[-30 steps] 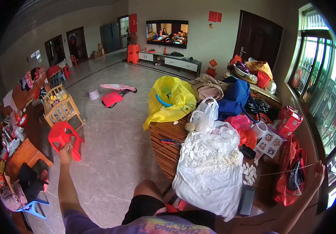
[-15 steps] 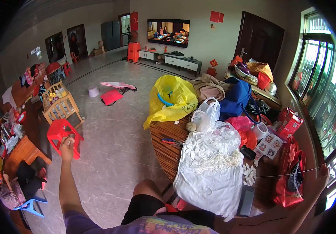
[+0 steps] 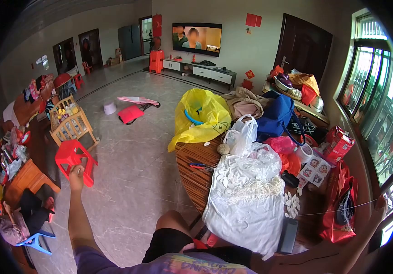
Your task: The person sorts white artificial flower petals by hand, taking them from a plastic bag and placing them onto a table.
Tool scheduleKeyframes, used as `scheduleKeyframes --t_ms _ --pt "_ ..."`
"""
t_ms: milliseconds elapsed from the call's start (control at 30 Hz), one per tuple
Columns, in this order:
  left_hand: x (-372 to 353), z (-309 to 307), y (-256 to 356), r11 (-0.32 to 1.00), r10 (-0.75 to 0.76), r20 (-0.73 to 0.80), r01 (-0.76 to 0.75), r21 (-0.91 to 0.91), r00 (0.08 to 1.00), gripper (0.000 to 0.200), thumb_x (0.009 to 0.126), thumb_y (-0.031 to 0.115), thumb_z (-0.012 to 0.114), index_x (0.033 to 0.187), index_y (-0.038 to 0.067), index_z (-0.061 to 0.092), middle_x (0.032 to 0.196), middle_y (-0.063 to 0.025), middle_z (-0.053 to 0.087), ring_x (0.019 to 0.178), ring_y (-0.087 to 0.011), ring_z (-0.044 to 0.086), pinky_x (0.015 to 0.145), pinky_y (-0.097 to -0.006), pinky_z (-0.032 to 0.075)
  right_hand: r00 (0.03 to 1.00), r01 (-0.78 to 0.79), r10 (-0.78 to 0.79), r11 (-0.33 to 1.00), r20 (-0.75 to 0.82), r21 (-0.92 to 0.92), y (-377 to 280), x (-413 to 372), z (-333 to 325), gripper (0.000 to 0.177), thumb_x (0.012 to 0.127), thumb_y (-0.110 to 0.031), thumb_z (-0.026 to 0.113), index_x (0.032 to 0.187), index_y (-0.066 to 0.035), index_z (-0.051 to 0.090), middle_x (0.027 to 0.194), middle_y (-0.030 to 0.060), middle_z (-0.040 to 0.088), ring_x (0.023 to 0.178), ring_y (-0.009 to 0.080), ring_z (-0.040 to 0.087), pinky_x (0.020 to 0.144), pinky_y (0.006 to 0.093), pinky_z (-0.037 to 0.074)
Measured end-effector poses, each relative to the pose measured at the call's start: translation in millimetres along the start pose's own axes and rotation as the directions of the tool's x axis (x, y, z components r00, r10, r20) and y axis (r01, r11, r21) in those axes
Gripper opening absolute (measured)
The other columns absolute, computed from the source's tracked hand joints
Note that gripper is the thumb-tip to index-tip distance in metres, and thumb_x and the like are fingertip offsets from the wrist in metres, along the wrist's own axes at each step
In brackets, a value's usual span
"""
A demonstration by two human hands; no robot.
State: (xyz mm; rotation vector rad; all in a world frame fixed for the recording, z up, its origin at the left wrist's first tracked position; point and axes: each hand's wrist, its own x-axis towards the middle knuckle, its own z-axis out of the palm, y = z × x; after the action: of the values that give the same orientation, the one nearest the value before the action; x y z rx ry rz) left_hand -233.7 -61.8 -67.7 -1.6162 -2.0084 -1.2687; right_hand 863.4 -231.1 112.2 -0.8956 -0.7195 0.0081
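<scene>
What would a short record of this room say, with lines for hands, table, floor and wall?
Left hand: out to the side, fingers curled; too small to tell what it holds
Right hand: stretched out near the window, holding a thin thread
Table: striped wood; white cloth over its near edge
On cloth: cream strings
Floor: red stool, wooden cot
Wall: television, switched on

A thin pale thread (image 3: 326,213) stretches taut before the red bag (image 3: 332,198).

We have passing room over the centre-left floor (image 3: 128,150), but the thread (image 3: 315,213) and red bag (image 3: 333,201) obstruct the lower right.
</scene>
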Motion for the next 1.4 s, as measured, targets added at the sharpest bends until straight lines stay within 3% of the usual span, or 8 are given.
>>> scheduleKeyframes --t_ms 367,400,467,600,733,900,1100,1400 --pt "-6.8 0.2 -9.1 0.995 -0.071 -0.006 0.071 0.074 0.997 0.008 0.075 0.004 0.057 0.082 -0.001 0.055 0.08 -0.0148 0.056 0.074 -0.0303 0.056 0.067 -0.0354 0.043 0.996 -0.068 0.07 0.997 -0.054 0.04 13.2 15.4 4.3 0.018 0.07 -0.018 0.05 0.078 -0.008 0.063 0.077 0.0066 0.062 0.074 0.0233 0.059 0.068 0.0339 0.047" --pt "-8.3 -1.1 -6.6 0.995 -0.088 -0.009 0.088 0.056 0.996 0.008 0.076 0.004 0.056 0.082 -0.001 0.055 0.079 -0.0147 0.056 0.075 -0.03 0.056 0.068 -0.0351 0.043 0.963 0.267 -0.257 0.853 0.084 -0.448 10.2 15.9 1.6 0.017 0.068 -0.018 0.052 0.076 -0.008 0.063 0.076 0.0067 0.062 0.073 0.0231 0.059 0.068 0.0338 0.046" --pt "-9.6 -1.3 -7.7 0.991 -0.133 -0.004 0.133 0.0 0.991 0.008 0.076 0.004 0.056 0.083 0.0 0.055 0.079 -0.0142 0.056 0.074 -0.0291 0.056 0.068 -0.0345 0.043 0.629 0.634 -0.424 -0.205 0.652 -0.746 -16.2 -10.7 30.9 0.016 0.065 -0.019 0.055 0.073 -0.009 0.064 0.075 0.007 0.062 0.073 0.0228 0.058 0.068 0.0335 0.046" --pt "-10.4 1.3 -24.3 0.982 -0.182 0.0 0.181 -0.047 0.983 0.008 0.076 0.004 0.056 0.083 0.001 0.054 0.077 -0.0134 0.056 0.072 -0.0272 0.056 0.067 -0.0334 0.043 0.832 0.516 -0.442 0.395 0.335 -0.76 -14.6 -42.2 64.1 0.02 0.073 -0.016 0.052 0.088 -0.003 0.056 0.085 0.0092 0.059 0.082 0.0211 0.056 0.077 0.0306 0.043" --pt "-11.2 3.0 -22.5 0.972 -0.225 -0.018 0.223 -0.075 0.974 0.007 0.076 0.004 0.056 0.083 0.001 0.054 0.077 -0.0128 0.056 0.071 -0.0269 0.056 0.066 -0.0339 0.043 0.997 0.049 -0.036 0.975 0.063 -0.215 21.4 6.3 17.2 0.028 0.083 -0.011 0.05 0.106 0.005 0.045 0.098 0.0108 0.055 0.094 0.018 0.052 0.086 0.026 0.04" --pt "-11.6 8.8 -11.8 0.994 -0.113 -0.013 0.113 -0.01 0.994 0.007 0.077 0.007 0.055 0.081 0.002 0.054 0.072 -0.0124 0.055 0.067 -0.0258 0.055 0.063 -0.0341 0.043 0.977 0.209 -0.169 0.862 0.128 -0.461 52.5 9.8 26.3 0.029 0.086 -0.016 0.051 0.107 0.003 0.045 0.094 0.0092 0.056 0.088 0.0152 0.054 0.079 0.0252 0.044" --pt "-8.8 9.5 32.5 0.972 -0.204 0.176 0.22 -0.076 0.963 0.006 0.078 0.008 0.055 0.078 0.003 0.052 0.066 -0.0114 0.054 0.062 -0.0222 0.054 0.06 -0.0321 0.042 0.993 -0.06 0.067 0.996 0.094 -0.069 64.9 -36.9 118.9 0.03 0.084 -0.017 0.055 0.108 -0.001 0.046 0.088 0.0078 0.057 0.085 0.0146 0.057 0.069 0.0216 0.048" --pt "-10.8 31.2 67.3 0.965 -0.195 0.293 0.237 -0.114 0.936 0.005 0.077 0.007 0.056 0.078 0.004 0.052 0.066 -0.0117 0.054 0.063 -0.0211 0.055 0.061 -0.0315 0.042 0.85 -0.113 0.194 0.975 0.489 -0.189 68.1 -140.7 249.2 0.013 0.081 -0.006 0.054 0.094 -0.005 0.055 0.078 -0.0007 0.055 0.06 0.0043 0.048 0.049 0.0168 0.038"
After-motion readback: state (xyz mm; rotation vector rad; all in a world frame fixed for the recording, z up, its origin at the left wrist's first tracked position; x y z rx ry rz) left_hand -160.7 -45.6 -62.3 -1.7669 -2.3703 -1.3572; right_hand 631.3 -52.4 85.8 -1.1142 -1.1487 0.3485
